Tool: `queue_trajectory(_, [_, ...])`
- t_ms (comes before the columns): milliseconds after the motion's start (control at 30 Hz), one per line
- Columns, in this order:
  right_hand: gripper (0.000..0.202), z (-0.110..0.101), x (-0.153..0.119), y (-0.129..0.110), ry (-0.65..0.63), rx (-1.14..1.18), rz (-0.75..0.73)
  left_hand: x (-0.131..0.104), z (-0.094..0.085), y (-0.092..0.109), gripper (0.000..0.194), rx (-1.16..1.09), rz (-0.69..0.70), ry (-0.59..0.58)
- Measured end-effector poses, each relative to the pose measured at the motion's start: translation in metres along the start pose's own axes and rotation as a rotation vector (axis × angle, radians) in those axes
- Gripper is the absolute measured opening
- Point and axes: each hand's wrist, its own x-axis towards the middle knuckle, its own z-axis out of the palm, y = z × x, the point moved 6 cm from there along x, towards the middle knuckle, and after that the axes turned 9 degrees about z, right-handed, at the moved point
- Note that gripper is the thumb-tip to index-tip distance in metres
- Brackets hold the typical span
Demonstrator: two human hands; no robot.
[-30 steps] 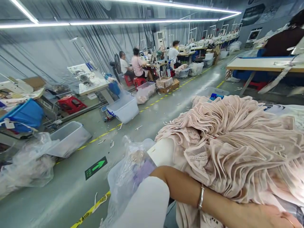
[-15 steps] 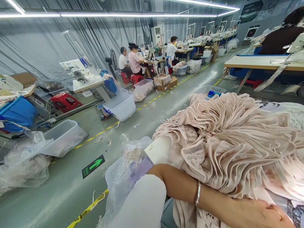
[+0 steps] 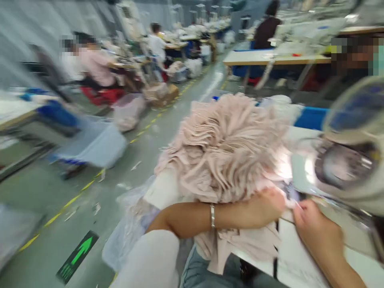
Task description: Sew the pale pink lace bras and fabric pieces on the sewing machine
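A large fanned heap of beige-pink fabric pieces (image 3: 222,148) lies on the table, with edges hanging over the front. My left hand (image 3: 268,206), a bangle on its wrist, reaches across in front of the heap. Its fingers are closed at a small pale fabric piece (image 3: 290,203) beside the needle area of a sewing machine (image 3: 306,172). From the other side my right hand (image 3: 315,226) pinches the same fabric, close to my left fingertips. Blur hides the exact finger positions and the fabric's shape.
The machine's round handwheel area (image 3: 345,160) fills the right side. Left of the table, a plastic bag in a clear bin (image 3: 120,236) stands on the floor. A clear tub (image 3: 99,140) stands across the yellow-taped aisle. Several people sit at machines farther back.
My view has swung right, bringing the sewing machine and my right hand into sight. My left hand now meets the right at the pale fabric near the needle.
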Motion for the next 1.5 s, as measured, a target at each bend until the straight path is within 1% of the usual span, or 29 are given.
queue_trajectory(33, [0.019,-0.005,-0.003,-0.003,-0.019,0.035,0.017,0.001,0.002,-0.008,0.031,-0.148,-0.084,0.044])
queue_trajectory(100, [0.017,-0.010,-0.001,-0.007,-0.026,0.065,0.064,0.001,0.003,-0.020,0.035,-0.429,-0.168,0.224])
queue_trajectory(133, [0.019,-0.011,0.001,-0.007,-0.026,0.078,0.086,0.001,0.005,-0.021,0.035,-0.537,-0.155,0.303])
queue_trajectory(167, [0.019,-0.011,0.003,-0.006,-0.024,0.097,0.098,0.001,0.007,-0.018,0.036,-0.602,-0.099,0.338])
queue_trajectory(200, [0.018,-0.011,0.003,-0.006,-0.035,0.121,0.088,0.000,0.009,-0.011,0.037,-0.613,-0.019,0.328])
queue_trajectory(233, [0.017,-0.011,0.002,-0.005,-0.044,0.142,0.081,-0.002,0.011,-0.002,0.038,-0.570,0.048,0.294])
queue_trajectory(300, [0.016,-0.012,0.000,-0.004,-0.066,0.165,0.071,-0.005,0.015,0.013,0.039,-0.398,0.129,0.177])
queue_trajectory(400, [0.020,-0.012,-0.003,-0.002,-0.093,0.157,0.095,-0.007,0.018,0.022,0.043,-0.141,0.133,0.015])
queue_trajectory(467, [0.022,-0.011,-0.002,-0.003,-0.109,0.145,0.110,-0.006,0.017,0.022,0.045,-0.043,0.142,-0.043])
queue_trajectory(600, [0.023,-0.009,0.000,-0.005,-0.124,0.131,0.118,-0.003,0.015,0.021,0.048,0.043,0.166,-0.078])
queue_trajectory(733, [0.021,-0.013,0.001,-0.002,-0.165,0.203,0.091,-0.001,0.015,0.021,0.047,0.088,0.150,-0.044])
queue_trajectory(767, [0.021,-0.014,0.001,0.000,-0.195,0.251,0.060,-0.001,0.015,0.021,0.045,0.093,0.150,-0.029])
queue_trajectory(833, [0.019,-0.019,-0.001,0.001,-0.242,0.362,-0.066,0.000,0.015,0.022,0.041,0.100,0.168,0.006])
queue_trajectory(867, [0.019,-0.022,-0.003,0.002,-0.229,0.406,-0.150,0.001,0.016,0.023,0.040,0.105,0.185,0.029])
queue_trajectory(933, [0.025,-0.029,-0.009,0.004,-0.114,0.437,-0.300,0.001,0.016,0.024,0.039,0.120,0.216,0.083])
queue_trajectory(1000, [0.031,-0.033,-0.015,0.007,0.045,0.414,-0.381,0.001,0.017,0.025,0.039,0.126,0.222,0.123])
queue_trajectory(1067, [0.035,-0.032,-0.020,0.006,0.134,0.377,-0.423,0.000,0.018,0.025,0.038,0.108,0.212,0.129])
queue_trajectory(1133, [0.038,-0.030,-0.023,0.000,0.166,0.322,-0.459,0.000,0.017,0.025,0.035,0.059,0.211,0.123])
queue_trajectory(1200, [0.036,-0.030,-0.023,-0.008,0.183,0.251,-0.483,0.000,0.013,0.023,0.033,-0.011,0.200,0.126])
queue_trajectory(1233, [0.033,-0.030,-0.023,-0.011,0.194,0.218,-0.485,0.000,0.010,0.021,0.031,-0.040,0.175,0.130])
queue_trajectory(1300, [0.029,-0.032,-0.020,-0.015,0.218,0.154,-0.464,0.000,0.004,0.013,0.027,-0.058,0.083,0.129])
queue_trajectory(1367, [0.028,-0.032,-0.017,-0.016,0.234,0.086,-0.424,0.001,0.000,0.008,0.023,-0.052,0.032,0.078])
queue_trajectory(1433, [0.030,-0.031,-0.015,-0.016,0.238,0.031,-0.411,0.004,-0.002,0.010,0.021,-0.061,0.077,0.001])
queue_trajectory(1500, [0.035,-0.029,-0.015,-0.015,0.237,0.014,-0.445,0.007,-0.003,0.015,0.018,-0.073,0.160,-0.037])
